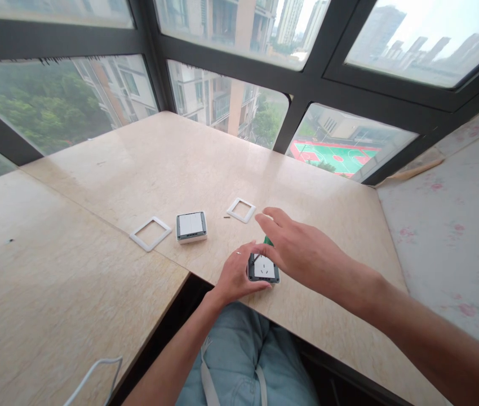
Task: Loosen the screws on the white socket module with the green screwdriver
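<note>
A wall socket (264, 267) with a white face and dark grey frame lies near the counter's front edge. My left hand (238, 270) grips it from the left, thumb along the near side and fingers along the far side. Over its top edge, my right hand (279, 234) is closed on a screwdriver (268, 241); a bit of green handle shows beneath the fingers. The thin shaft slants down to the socket's upper left corner, and the tip's exact contact is hard to see. Beyond my right hand lies a white square cover frame (242, 210).
A white switch unit (191, 226) on a base sits left of my hands, beside another white cover frame (150, 234). A small screw (226, 217) lies near the far frame. A white cable (96, 365) crosses the lower left. Windows border the marbled counter (138, 163).
</note>
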The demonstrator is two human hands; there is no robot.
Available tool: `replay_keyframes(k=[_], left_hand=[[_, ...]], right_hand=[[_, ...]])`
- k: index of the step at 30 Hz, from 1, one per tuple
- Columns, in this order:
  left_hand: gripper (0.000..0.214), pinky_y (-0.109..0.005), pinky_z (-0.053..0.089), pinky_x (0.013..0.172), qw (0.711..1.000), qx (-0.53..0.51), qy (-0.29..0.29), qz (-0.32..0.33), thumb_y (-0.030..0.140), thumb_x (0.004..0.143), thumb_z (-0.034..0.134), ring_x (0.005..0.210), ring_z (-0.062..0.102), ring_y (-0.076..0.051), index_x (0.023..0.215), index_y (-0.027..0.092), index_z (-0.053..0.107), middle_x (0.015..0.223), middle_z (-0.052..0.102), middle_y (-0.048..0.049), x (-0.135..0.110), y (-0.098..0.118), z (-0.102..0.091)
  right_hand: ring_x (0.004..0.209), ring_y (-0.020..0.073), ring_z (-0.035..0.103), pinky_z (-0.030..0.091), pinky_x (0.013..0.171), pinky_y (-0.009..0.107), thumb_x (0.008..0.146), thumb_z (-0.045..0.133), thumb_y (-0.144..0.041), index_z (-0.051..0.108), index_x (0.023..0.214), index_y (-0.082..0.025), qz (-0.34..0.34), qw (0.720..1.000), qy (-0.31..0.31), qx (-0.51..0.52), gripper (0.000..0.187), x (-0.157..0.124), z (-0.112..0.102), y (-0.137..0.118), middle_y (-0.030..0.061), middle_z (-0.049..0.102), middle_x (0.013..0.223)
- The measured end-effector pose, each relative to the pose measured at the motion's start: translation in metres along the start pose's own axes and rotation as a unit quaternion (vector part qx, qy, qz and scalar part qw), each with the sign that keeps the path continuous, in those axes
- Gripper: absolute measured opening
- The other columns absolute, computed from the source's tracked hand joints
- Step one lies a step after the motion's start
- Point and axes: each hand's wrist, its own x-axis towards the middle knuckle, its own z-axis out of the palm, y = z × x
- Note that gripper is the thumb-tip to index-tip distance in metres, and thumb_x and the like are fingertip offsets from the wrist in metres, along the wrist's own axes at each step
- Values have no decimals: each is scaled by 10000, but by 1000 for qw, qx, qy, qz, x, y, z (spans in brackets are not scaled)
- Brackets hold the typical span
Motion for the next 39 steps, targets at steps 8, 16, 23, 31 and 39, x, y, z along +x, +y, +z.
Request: replay_keyframes(k=[8, 16, 23, 31, 39], left_hand=[[1047, -566, 377, 1155, 999, 15, -20, 40, 536, 673, 870, 1393, 467, -394, 1509, 198, 338, 1501, 481, -197, 0, -7, 1], [998, -553, 377, 1169, 998, 36, -25, 52, 401, 686, 845, 1389, 477, -371, 1513, 168, 337, 1495, 494, -193, 0, -7, 2], [1041, -577, 379, 1156, 998, 25, -19, 46, 374, 659, 870, 1390, 474, -387, 1533, 217, 327, 1501, 490, -175, 0, -7, 2], [1271, -514, 433, 1115, 990, -139, 23, -9, 471, 619, 925, 1294, 553, -330, 1604, 245, 154, 1411, 538, -129, -6, -7, 1], [1185, -523, 411, 1122, 983, -183, 29, 5, 448, 652, 912, 1261, 551, -322, 1591, 238, 219, 1365, 515, -134, -7, -5, -3]], right_hand=[[811, 171, 647, 458, 686, 286, 872, 448, 23, 602, 1006, -155, -75, 994, -54, 62, 271, -11, -5, 24, 109, 624, 1117], [860, 203, 618, 409, 715, 289, 884, 498, -31, 612, 909, -173, -69, 989, -42, 123, 184, -9, -9, 28, 74, 650, 918], [833, 191, 641, 430, 720, 287, 862, 527, -49, 650, 947, -193, -77, 985, 3, 151, 208, -14, -11, 33, 56, 699, 922], [733, 183, 647, 487, 674, 305, 848, 726, -327, 632, 1021, -221, 12, 963, 122, 239, 224, -23, -12, 43, 8, 704, 837], [825, 220, 709, 578, 711, 395, 848, 649, -273, 536, 916, -254, 26, 764, 283, 580, 133, -23, 0, 48, 24, 671, 938]])
